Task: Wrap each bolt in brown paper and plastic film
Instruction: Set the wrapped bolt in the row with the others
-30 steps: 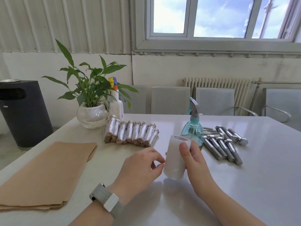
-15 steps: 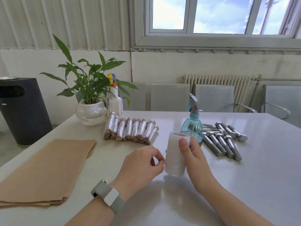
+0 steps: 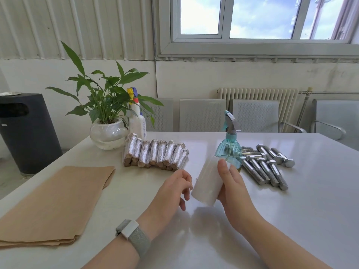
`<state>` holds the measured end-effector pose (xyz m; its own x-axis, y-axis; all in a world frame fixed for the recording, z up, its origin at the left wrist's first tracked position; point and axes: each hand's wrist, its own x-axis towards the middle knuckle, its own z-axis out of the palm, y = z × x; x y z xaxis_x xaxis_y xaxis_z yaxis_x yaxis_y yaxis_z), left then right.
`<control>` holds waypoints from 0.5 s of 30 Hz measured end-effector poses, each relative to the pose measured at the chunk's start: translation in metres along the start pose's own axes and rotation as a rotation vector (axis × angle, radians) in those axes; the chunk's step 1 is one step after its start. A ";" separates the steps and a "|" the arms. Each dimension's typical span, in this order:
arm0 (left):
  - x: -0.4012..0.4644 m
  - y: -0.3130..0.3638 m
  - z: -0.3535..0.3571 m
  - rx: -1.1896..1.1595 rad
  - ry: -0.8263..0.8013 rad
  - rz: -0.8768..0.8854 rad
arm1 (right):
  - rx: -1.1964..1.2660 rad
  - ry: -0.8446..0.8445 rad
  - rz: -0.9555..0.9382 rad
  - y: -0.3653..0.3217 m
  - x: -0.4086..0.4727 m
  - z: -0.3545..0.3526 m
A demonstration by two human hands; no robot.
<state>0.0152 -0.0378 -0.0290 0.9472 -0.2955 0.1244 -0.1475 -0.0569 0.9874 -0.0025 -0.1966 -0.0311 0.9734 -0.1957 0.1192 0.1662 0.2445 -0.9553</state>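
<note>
Two hands: right hand [image 3: 230,183] clamped round the film roll [image 3: 208,181]; left hand [image 3: 172,188] loosely curled, holding nothing.
Film end: I judged a steady roll best for picking the edge free.

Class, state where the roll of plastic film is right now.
In the head view the roll of plastic film is centre, held tilted in the right hand, just before the teal spray bottle.

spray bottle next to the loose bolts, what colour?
Translucent teal spray bottle with a grey trigger; head view.
</note>
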 end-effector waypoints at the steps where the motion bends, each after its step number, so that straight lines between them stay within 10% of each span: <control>1: 0.000 -0.001 0.002 -0.012 0.030 -0.006 | 0.055 -0.004 0.044 0.000 0.000 0.000; 15: 0.010 0.001 -0.033 0.391 0.397 0.309 | -0.384 -0.383 0.322 -0.019 0.000 -0.012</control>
<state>0.0338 -0.0096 -0.0232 0.8667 0.0180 0.4985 -0.4527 -0.3915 0.8011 -0.0079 -0.2130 -0.0163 0.9644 0.2021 -0.1706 -0.1444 -0.1381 -0.9798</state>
